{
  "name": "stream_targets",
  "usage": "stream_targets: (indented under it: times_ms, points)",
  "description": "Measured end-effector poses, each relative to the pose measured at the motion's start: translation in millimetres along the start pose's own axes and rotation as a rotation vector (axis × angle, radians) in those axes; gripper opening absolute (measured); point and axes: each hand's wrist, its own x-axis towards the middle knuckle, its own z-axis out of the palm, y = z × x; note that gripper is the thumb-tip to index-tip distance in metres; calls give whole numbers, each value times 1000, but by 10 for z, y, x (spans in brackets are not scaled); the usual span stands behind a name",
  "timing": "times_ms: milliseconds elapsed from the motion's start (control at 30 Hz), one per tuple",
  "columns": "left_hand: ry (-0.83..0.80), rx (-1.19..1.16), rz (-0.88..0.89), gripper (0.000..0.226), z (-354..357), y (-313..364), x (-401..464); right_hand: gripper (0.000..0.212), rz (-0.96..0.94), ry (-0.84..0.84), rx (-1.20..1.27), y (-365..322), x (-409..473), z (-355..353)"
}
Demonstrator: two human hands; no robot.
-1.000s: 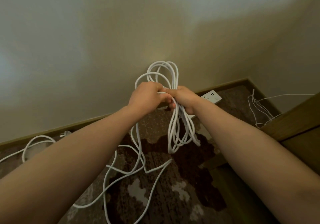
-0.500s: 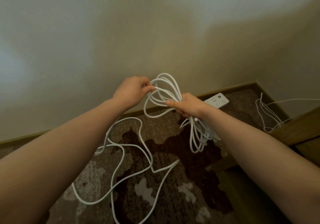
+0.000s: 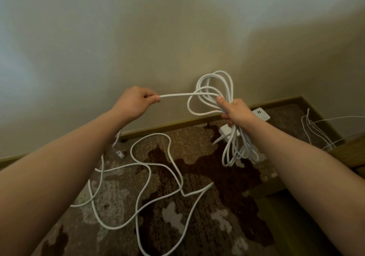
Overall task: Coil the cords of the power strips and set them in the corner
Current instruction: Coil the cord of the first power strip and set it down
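Note:
My right hand [image 3: 236,111] grips a bundle of white cord loops [image 3: 215,85]; loops rise above the fist and hang below it. My left hand [image 3: 134,101] pinches a straight stretch of the same cord [image 3: 177,95], held level between the two hands. The loose cord [image 3: 158,168] snakes in curves over the patterned carpet, and its plug [image 3: 120,153] lies near the baseboard. A white power strip [image 3: 261,113] rests by the wall behind my right hand, and part of another white block [image 3: 225,130] shows under the hanging loops.
A beige wall with a dark baseboard [image 3: 177,123] runs across; the corner [image 3: 302,97] is at the right. Thin white wires [image 3: 316,131] hang by a wooden furniture edge [image 3: 347,145] at the right. Brown patterned carpet [image 3: 217,206] covers the floor.
My hands were together on the bundle; now the left hand has moved left, drawing a length of cord out straight. The right hand with the loops has shifted right.

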Motion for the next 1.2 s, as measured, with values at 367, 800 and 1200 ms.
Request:
stream_targets:
  times_ms: [367, 800, 1200]
  points:
    - [245, -289, 14, 23, -35, 120, -116, 58, 15, 127, -51, 64, 33, -46]
    - [61, 14, -102, 34, 151, -171, -63, 47, -7, -206, -108, 101, -80, 32]
    - [-169, -133, -8, 32, 531, 492, -139, 47, -71, -111, 245, 17, -11, 83]
